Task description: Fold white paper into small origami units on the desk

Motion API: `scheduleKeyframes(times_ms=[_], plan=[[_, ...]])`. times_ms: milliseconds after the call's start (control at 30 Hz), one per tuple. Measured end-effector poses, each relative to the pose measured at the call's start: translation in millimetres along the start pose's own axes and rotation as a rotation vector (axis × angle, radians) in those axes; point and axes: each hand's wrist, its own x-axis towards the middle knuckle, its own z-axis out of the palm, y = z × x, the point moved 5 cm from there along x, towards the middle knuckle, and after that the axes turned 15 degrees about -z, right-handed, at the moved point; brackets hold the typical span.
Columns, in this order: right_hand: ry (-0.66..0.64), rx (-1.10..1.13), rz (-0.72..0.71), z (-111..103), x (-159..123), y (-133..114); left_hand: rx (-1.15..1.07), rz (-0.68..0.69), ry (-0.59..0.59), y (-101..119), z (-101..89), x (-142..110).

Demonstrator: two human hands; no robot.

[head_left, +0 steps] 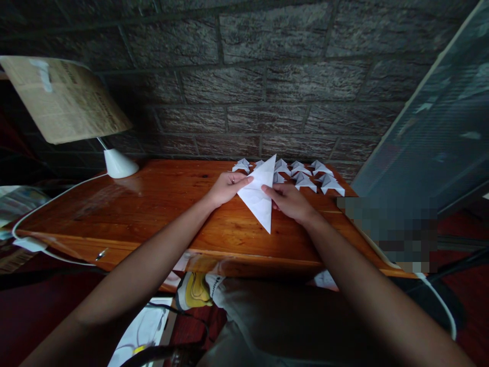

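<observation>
A large white triangle of folded paper (256, 196) is held over the middle of a glossy orange-brown wooden table (126, 214). One tip points far, one points near, and the third corner points left; a long, nearly straight edge forms its right side. Whether the near tip touches the wood cannot be told.

The person's bare left hand (226, 188) pinches the left corner, thumb on the upper face and fingers underneath. The bare right hand (290, 200) pinches the right edge around its middle, thumb on the upper face, other fingers curled at and behind the edge.

Just beyond, partly hidden by the triangle, small white folded-paper pieces with pointed corners (304, 182) stand in two uneven rows. The rightmost sit close to the table's right edge, so room there is tight. Left of the hands, a wide stretch of tabletop lies open; a narrower strip runs between the triangle and the near edge, where both forearms reach across.

At the far left stands a lamp (76, 102) with a white cone-shaped base and a brown paper shade. A dark grey stone-block wall (244, 81) bounds the far side; on the right, a ribbed translucent panel (431, 117) slants upward.
</observation>
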Motion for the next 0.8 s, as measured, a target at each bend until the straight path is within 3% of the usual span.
scheduleKeyframes(times_ms=[167,267,433,800], plan=[[0.078,-0.119,-0.046,-7.6,1.7,-4.1,-0.042,-0.057,-0.075,-3.7,4.1,2.3],[0.096,-0.151,-0.063,-9.0,1.7,-8.0,-0.072,-0.059,-0.029,-3.9,3.1,3.6],[0.099,-0.107,-0.055,-6.2,0.7,-10.3,-0.170,-0.042,0.020,-1.6,0.5,2.9],[0.168,0.001,-0.089,-5.0,0.0,-10.4,-0.390,-0.098,-0.070,-4.5,2.5,5.4]])
